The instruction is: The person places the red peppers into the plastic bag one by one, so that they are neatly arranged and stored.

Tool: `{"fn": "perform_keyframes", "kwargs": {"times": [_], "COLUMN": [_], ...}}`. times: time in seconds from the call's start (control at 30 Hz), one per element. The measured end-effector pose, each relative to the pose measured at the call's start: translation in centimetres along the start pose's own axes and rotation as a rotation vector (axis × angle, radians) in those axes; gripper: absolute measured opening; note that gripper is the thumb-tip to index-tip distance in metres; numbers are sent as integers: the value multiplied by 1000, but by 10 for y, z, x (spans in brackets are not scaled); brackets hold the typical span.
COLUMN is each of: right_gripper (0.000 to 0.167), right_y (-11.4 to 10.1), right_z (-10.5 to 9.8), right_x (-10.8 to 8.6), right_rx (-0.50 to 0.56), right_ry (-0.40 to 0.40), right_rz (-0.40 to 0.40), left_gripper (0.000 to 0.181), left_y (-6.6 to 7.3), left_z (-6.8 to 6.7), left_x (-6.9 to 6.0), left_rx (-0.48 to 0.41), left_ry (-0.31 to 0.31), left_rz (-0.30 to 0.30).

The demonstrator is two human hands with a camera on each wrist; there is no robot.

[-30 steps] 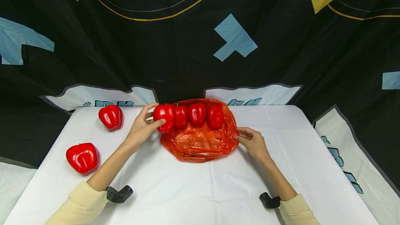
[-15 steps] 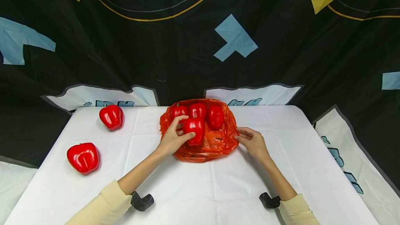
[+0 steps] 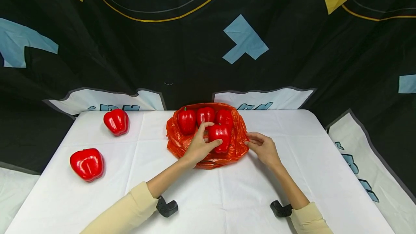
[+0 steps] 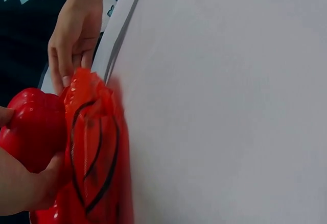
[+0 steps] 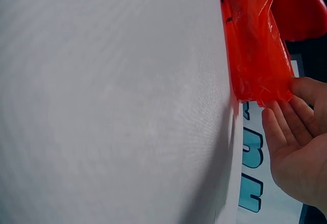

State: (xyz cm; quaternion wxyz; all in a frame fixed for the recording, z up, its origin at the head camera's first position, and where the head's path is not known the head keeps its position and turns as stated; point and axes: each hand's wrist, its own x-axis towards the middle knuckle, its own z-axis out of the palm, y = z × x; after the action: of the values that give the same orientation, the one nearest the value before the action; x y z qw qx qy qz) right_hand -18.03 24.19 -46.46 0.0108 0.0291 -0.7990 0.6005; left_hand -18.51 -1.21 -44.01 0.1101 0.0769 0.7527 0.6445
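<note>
My left hand (image 3: 198,147) grips a red bell pepper (image 3: 221,136) between thumb and fingers, over the front right part of an orange-red plastic bag (image 3: 177,142). In the left wrist view that bell pepper (image 4: 33,127) is level with the bag's top edge. Three more red bell peppers sit inside along the back: one at the left (image 3: 186,121), one in the middle (image 3: 205,114), one at the right (image 3: 225,116), partly covered by the held one. With thumb and fingertips, my right hand (image 3: 264,150) pinches the bag's right rim, as the right wrist view shows at the bag's side (image 5: 258,45).
Two loose red bell peppers lie on the left of the white-covered table (image 3: 260,205), one farther back (image 3: 116,122) and one nearer (image 3: 87,164). A black cloth (image 3: 130,53) with coloured shapes hangs behind the table.
My left hand has carried its bell pepper rightward, from the bag's left rim to over its front right part. The right hand stays on the right rim.
</note>
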Motion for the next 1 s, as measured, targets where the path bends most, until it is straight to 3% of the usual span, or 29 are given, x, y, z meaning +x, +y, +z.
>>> {"fn": "perform_keyframes", "kwargs": {"times": [0.43, 1.0], "right_gripper": [35, 34], "right_y": [9, 8], "right_z": [0, 0], "right_x": [3, 3], "right_rx": [-3, -14], "right_ry": [9, 3], "right_rz": [12, 14], "left_gripper": [60, 61], "left_y": [-16, -24], "left_z": [23, 31], "left_x": [8, 14], "left_rx": [40, 97], "left_ry": [6, 0], "left_rz": [-4, -1]}}
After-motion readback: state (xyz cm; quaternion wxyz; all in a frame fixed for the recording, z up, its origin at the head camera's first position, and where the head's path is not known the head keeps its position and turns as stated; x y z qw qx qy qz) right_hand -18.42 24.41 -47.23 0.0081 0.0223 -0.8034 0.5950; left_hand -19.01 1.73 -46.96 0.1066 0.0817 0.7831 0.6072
